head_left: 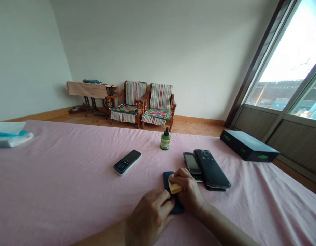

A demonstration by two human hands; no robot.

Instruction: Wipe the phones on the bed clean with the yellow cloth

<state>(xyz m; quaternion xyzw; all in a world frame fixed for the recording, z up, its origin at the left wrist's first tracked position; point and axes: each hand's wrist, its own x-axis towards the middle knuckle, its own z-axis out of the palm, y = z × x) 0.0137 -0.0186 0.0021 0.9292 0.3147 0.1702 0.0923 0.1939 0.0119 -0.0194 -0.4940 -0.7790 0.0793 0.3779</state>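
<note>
A flat dark blue phone [177,207] lies on the pink cloth in front of me, partly covered by both hands. My left hand [152,212] grips its near left edge with curled fingers. In my right hand [188,191] is a folded yellow cloth [174,187], pinched and pressed against the phone's upper face. Just beyond the right hand rests a slider phone [192,163] with its keys partly showing. Beside that one lies a long black wallet [211,169]. Farther left, a keypad phone [127,162] lies face up.
A green spray bottle [165,139] stands near the far edge of the pink-covered surface [71,177]. A black box [248,145] sits at the far right, a tissue pack [13,135] at the far left. Two wooden chairs [159,102] and a covered sewing table [87,89] stand beyond.
</note>
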